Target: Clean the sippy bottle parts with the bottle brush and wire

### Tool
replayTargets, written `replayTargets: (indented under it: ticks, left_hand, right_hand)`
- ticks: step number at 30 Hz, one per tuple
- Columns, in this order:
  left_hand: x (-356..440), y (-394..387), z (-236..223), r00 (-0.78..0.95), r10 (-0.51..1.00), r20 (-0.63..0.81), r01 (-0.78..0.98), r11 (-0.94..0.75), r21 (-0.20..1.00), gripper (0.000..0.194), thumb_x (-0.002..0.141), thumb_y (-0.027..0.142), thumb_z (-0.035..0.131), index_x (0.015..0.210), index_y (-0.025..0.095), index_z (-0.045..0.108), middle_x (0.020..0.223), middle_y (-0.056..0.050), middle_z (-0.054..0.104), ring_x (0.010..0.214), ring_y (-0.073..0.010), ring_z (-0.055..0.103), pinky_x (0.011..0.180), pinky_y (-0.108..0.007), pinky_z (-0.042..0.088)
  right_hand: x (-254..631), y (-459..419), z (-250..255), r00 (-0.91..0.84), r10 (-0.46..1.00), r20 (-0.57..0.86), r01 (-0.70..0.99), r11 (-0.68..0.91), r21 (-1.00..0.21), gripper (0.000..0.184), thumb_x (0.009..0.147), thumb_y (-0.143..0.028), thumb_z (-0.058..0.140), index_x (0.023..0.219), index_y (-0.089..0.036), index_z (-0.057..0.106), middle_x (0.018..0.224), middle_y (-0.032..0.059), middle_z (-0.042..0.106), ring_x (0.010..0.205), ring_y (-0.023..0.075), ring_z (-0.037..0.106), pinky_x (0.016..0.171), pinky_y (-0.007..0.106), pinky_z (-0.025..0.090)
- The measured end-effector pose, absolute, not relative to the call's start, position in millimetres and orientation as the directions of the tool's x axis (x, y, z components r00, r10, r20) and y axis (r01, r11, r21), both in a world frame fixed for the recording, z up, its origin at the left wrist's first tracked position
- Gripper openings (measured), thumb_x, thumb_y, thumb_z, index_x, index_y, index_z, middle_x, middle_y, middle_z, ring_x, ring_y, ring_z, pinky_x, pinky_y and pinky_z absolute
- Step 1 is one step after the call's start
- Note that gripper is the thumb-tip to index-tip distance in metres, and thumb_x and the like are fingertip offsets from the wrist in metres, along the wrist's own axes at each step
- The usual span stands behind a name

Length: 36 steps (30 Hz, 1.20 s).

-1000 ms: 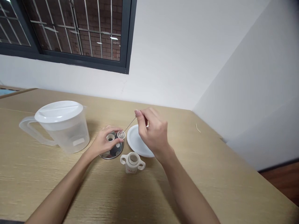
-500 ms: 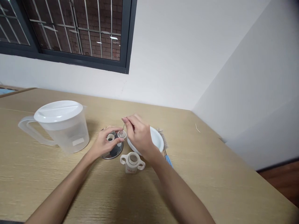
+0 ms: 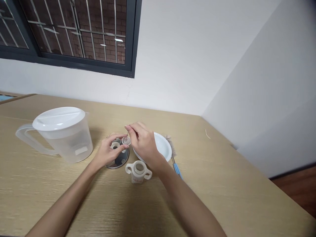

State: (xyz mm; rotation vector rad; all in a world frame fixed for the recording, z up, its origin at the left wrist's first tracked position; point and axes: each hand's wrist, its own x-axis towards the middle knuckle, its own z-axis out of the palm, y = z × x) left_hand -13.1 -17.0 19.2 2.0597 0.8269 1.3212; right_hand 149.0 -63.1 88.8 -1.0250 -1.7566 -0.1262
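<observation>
My left hand (image 3: 110, 149) holds a small clear round cap-like part (image 3: 126, 141) between thumb and fingers, above a shiny round metal tray (image 3: 120, 162). Pinched in my right hand (image 3: 145, 140) is a thin stick-like tool (image 3: 127, 134), its lower end reaching into the clear part; its tip is too small to make out. On the tray, beside my left palm, sits a pale ring-shaped piece (image 3: 115, 145). Nearer me stands a small two-handled baby bottle (image 3: 138, 171), upright and without a lid. My right hand and wrist partly cover a white bowl (image 3: 165, 148).
A lidded translucent pitcher (image 3: 66, 138) stands at the left. Right of the bowl lies a bottle brush (image 3: 176, 168) with a blue handle. A short pale strip (image 3: 207, 134) lies farther right on the wooden table (image 3: 222, 184). The wall and window are behind.
The whole view has shifted slightly. Both hands keep their hold on the clear part and the thin tool, with hardly any change in their pose.
</observation>
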Motion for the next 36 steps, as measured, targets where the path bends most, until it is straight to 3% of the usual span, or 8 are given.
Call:
replayTargets:
  ticks: [14,20,26,36]
  left_hand:
    - [-13,-16,18,0.26,0.746,0.613,0.16,-0.659,0.735,0.036,0.078,0.033,0.075,0.112,0.021,0.07,0.106,-0.006,0.073,0.095,-0.0204,0.065,0.087,-0.032,0.05]
    - [-17,-15,23,0.232,0.758,0.61,0.169,-0.649,0.742,0.033,0.079,0.033,0.073,0.109,0.019,0.07,0.105,-0.007,0.074,0.094,-0.0203,0.066,0.084,-0.031,0.05]
    - [-19,-15,26,0.344,0.697,0.628,0.233,-0.712,0.662,0.036,0.08,0.035,0.072,0.112,0.019,0.068,0.107,-0.008,0.071,0.098,-0.0227,0.065,0.091,-0.035,0.049]
    - [-18,-16,26,0.409,0.689,0.598,0.254,-0.715,0.651,0.034,0.082,0.037,0.069,0.113,0.022,0.068,0.104,-0.007,0.07,0.097,-0.0214,0.065,0.091,-0.034,0.05]
  right_hand:
    - [147,-58,78,-0.145,0.619,0.772,0.729,0.594,-0.339,0.024,0.099,-0.022,0.047,0.084,-0.019,0.065,0.079,0.0025,0.064,0.076,0.0136,0.058,0.072,0.025,0.044]
    - [143,-56,68,-0.215,0.637,0.741,0.781,0.568,-0.261,0.027,0.1,-0.022,0.045,0.084,-0.018,0.066,0.08,0.0027,0.062,0.074,0.0135,0.056,0.071,0.025,0.042]
    - [147,-58,74,-0.206,0.614,0.762,0.775,0.578,-0.256,0.026,0.1,-0.021,0.044,0.083,-0.018,0.063,0.079,0.0029,0.062,0.074,0.0137,0.055,0.072,0.026,0.042]
    - [160,-64,94,-0.104,0.537,0.837,0.769,0.577,-0.275,0.026,0.1,-0.025,0.045,0.08,-0.019,0.061,0.072,0.0016,0.061,0.068,0.0137,0.053,0.066,0.027,0.041]
